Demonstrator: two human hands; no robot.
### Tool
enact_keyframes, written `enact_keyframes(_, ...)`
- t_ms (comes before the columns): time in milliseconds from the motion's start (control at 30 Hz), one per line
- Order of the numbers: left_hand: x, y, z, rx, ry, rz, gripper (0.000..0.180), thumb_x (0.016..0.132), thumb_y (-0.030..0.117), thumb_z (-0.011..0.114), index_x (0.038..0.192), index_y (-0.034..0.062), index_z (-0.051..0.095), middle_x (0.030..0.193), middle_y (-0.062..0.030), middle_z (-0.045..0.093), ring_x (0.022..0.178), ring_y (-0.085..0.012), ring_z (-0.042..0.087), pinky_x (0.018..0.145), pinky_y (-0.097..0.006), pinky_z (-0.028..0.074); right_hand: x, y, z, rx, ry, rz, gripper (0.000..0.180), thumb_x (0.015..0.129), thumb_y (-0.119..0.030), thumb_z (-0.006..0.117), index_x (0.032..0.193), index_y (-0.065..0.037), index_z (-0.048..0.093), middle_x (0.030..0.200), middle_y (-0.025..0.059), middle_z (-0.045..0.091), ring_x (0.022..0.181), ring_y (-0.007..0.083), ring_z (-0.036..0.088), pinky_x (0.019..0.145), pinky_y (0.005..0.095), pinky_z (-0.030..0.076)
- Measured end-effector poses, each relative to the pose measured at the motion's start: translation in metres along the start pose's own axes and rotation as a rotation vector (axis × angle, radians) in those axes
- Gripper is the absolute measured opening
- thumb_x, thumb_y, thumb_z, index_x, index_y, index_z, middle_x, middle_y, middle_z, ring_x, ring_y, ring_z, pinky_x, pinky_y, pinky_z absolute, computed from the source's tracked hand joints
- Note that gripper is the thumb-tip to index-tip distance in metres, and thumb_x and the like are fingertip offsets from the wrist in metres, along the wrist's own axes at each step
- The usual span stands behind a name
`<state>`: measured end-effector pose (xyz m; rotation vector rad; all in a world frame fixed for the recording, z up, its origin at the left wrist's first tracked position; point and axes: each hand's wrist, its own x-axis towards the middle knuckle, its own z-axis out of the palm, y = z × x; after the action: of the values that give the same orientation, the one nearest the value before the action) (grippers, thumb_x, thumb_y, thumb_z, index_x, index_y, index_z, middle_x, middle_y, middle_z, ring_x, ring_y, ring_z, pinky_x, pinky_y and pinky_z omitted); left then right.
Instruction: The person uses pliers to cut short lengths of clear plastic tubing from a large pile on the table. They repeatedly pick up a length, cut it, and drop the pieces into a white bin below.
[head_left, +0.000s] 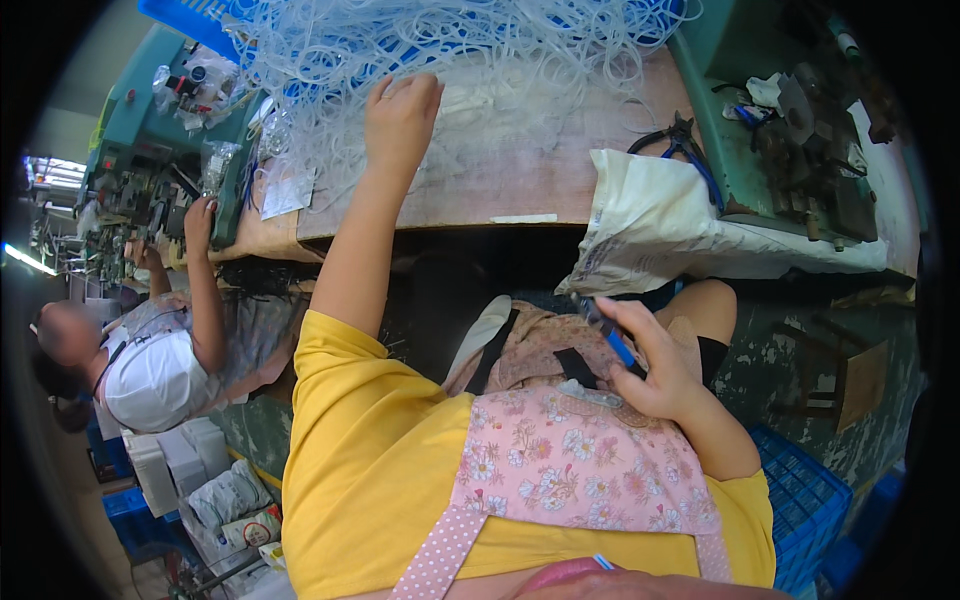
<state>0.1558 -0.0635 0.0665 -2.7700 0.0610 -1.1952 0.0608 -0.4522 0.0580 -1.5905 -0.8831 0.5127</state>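
Pliers [618, 345] in right hand [660, 370]; left hand [402, 115] extended forward.

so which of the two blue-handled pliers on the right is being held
The pliers in the right hand; the other pair lies with its handles spread beside the green machine, no hand touching it.

No wording can be read clearly. Faint print shows on the white sack [648, 215] draped over the bench [510, 190] edge, right of centre; a white bag [240, 533] at lower left bears red and green marks, too small to make out.
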Motion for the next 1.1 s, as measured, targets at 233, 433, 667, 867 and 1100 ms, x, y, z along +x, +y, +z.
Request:
enact_keyframes(233,-0.014,0.068,-0.052,-1.564,0.167,-0.774,0.03,0.097,0.035,0.052,0.104,0.0063,0.055,0.075,-0.0036,0.054,0.081,-0.0187,0.058,0.075,-0.033,0.048,0.019,0.021,0.003,0.693,0.083,0.334,0.074,0.079,-0.003,0.049,0.148,-0.003,0.02,0.124,0.0159,0.049,0.105,0.0258,0.052,0.089,0.0366,0.045)
enact_keyframes(433,-0.039,0.129,-0.093,-2.27,0.201,-1.084,0.046,0.101,0.047,0.034,0.104,0.0058,0.054,0.074,-0.0018,0.041,0.067,-0.0158,0.04,0.066,-0.031,0.038,0.023,0.0,0.005,-0.024,0.045,0.008,0.082,0.072,-0.008,0.069,0.145,-0.01,0.033,0.117,0.0152,0.05,0.101,0.0307,0.055,0.087,0.0396,0.046)
enact_keyframes(667,-0.054,0.142,-0.104,-2.326,0.331,-1.051,0.048,0.101,0.048,0.034,0.094,0.0057,0.055,0.073,-0.0027,0.041,0.066,-0.016,0.039,0.065,-0.03,0.036,0.024,-0.024,0.01,-0.627,0.013,-0.242,0.069,0.063,-0.016,0.075,0.129,-0.02,0.058,0.105,0.0117,0.052,0.086,0.029,0.053,0.074,0.0393,0.044)
enact_keyframes(867,-0.056,0.146,-0.111,-2.229,0.391,-0.98,0.051,0.1,0.05,0.033,0.089,0.0047,0.054,0.073,-0.0036,0.04,0.065,-0.0173,0.04,0.066,-0.032,0.036,0.02,-0.026,0.011,-0.643,-0.012,-0.242,0.068,0.063,-0.016,0.074,0.129,-0.019,0.057,0.105,0.0112,0.052,0.085,0.0285,0.052,0.074,0.0394,0.043)
enact_keyframes(1100,-0.054,0.147,-0.114,-2.226,0.39,-0.934,0.053,0.101,0.05,0.031,0.088,0.0041,0.054,0.073,-0.0038,0.041,0.066,-0.0177,0.041,0.066,-0.032,0.036,0.019,-0.025,0.013,-0.625,-0.019,-0.237,0.07,0.062,-0.013,0.074,0.13,-0.018,0.057,0.104,0.0111,0.052,0.083,0.0282,0.051,0.073,0.0391,0.043)
